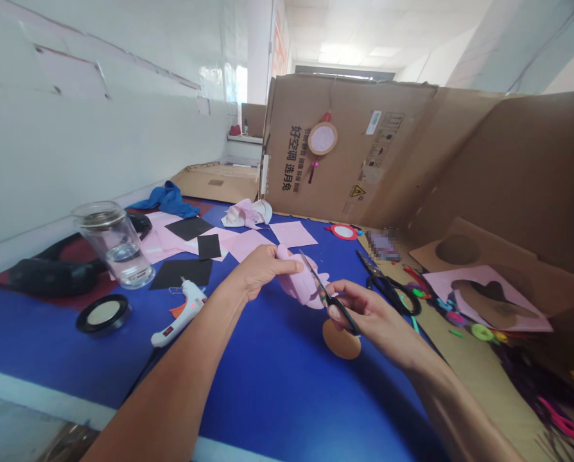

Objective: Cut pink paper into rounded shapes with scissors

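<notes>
My left hand [264, 269] is closed on a curled piece of pink paper [299, 285], thumb on top, held above the blue table. In my right hand [357, 307] is a pair of black-handled scissors [339, 309], their blades lying along the right side of the pink paper; I cannot tell if the blades are apart. A round brown disc [341, 340] lies on the table just below my right hand. Beyond the paper rests a pink square sheet [294, 234].
To the left are a white glue gun [181, 316], a glass jar with water [123, 247], a round black-rimmed tin [103, 314] and black squares [181, 274]. Larger scissors [388, 282] and pink paper with a cut-out [518, 301] lie right. A cardboard box [354, 167] stands behind.
</notes>
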The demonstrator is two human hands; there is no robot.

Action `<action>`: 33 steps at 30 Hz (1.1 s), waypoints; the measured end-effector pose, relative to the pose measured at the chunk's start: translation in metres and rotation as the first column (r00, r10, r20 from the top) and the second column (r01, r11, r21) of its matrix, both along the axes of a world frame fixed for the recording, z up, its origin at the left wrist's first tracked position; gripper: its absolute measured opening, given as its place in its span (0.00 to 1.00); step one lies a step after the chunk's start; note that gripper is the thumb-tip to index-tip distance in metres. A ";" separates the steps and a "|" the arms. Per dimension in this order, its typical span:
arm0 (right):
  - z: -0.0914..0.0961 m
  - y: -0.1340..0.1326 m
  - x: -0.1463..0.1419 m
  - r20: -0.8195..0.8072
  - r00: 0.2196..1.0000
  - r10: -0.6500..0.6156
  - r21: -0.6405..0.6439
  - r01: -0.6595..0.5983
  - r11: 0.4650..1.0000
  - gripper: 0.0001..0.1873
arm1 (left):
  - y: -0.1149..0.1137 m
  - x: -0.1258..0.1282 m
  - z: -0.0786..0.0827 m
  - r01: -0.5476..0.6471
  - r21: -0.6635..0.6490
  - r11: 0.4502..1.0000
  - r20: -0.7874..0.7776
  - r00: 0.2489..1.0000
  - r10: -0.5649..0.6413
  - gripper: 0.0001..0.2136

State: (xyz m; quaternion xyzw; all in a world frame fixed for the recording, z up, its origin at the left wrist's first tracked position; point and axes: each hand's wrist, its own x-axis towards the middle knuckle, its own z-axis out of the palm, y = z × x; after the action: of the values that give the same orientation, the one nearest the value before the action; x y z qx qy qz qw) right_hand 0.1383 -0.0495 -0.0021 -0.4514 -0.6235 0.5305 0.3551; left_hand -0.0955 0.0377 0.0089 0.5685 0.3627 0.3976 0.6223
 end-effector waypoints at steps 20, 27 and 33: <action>0.005 -0.001 0.003 0.024 0.999 0.041 -0.061 -0.040 0.997 0.26 | -0.001 -0.005 0.004 0.036 0.036 0.999 -0.067 0.997 -0.034 0.07; 0.005 -0.002 0.001 0.039 0.999 0.039 -0.033 -0.037 0.999 0.26 | -0.002 -0.004 0.004 0.040 0.017 0.999 0.003 0.999 -0.040 0.07; 0.002 -0.002 0.000 0.004 1.000 0.029 -0.021 -0.029 0.999 0.25 | -0.002 -0.003 0.005 0.082 0.000 0.997 0.038 0.996 -0.082 0.05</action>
State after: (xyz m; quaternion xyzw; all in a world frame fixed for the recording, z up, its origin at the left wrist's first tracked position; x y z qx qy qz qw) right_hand 0.1380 -0.0513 0.0001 -0.4473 -0.6249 0.5412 0.3414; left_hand -0.0986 0.0353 0.0137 0.5748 0.3276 0.3820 0.6453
